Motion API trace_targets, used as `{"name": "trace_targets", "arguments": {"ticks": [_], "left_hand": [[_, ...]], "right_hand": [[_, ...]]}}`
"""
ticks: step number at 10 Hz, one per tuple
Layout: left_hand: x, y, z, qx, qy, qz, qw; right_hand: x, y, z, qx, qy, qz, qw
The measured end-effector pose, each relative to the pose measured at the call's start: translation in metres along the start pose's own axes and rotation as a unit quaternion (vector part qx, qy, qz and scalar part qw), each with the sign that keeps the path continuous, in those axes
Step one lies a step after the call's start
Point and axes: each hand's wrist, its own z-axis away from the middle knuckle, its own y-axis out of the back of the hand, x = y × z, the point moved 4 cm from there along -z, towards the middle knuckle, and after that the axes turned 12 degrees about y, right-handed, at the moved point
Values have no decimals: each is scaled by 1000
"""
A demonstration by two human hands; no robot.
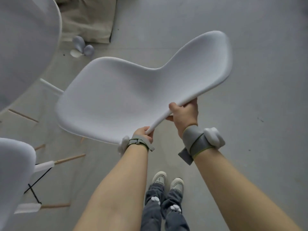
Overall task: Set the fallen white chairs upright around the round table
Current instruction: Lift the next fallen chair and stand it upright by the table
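I am looking straight down at a white chair (133, 90) held in both of my hands, its moulded seat facing up at me and its backrest reaching toward the upper right. My left hand (144, 134) is curled shut around the near rim of the shell, low by the seat. My right hand (184, 116) is clamped on the same rim higher up, at the backrest side, thumb over the top edge. Each wrist carries a grey strap with a white pod on it; I can read no writing or brand on either, nor on the chair.

The chair sits just beside the round table (25, 40), whose white top fills the upper left corner. A second white chair (15, 172) shows at the lower left, its wooden legs and black wire bracing pointing sideways to the right. 3 pale balloons (81, 47) lie on the grey floor (250, 64) beyond the table edge. My 2 shoes (168, 180) stand below the chair.
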Motion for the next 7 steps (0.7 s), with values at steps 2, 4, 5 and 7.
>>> {"name": "trace_targets", "arguments": {"ticks": [2,4,5,7], "left_hand": [[7,45,17,117,-93,-196,969],[0,112,19,36,40,87,995],[-9,139,-2,97,57,73,991],[-32,146,5,113,72,149,980]], "right_hand": [[-22,-53,38,-152,-54,41,986],[-72,-110,26,-149,-9,116,982],[-76,-107,7,-186,-33,190,963],[-62,-91,17,-243,-37,135,960]]}}
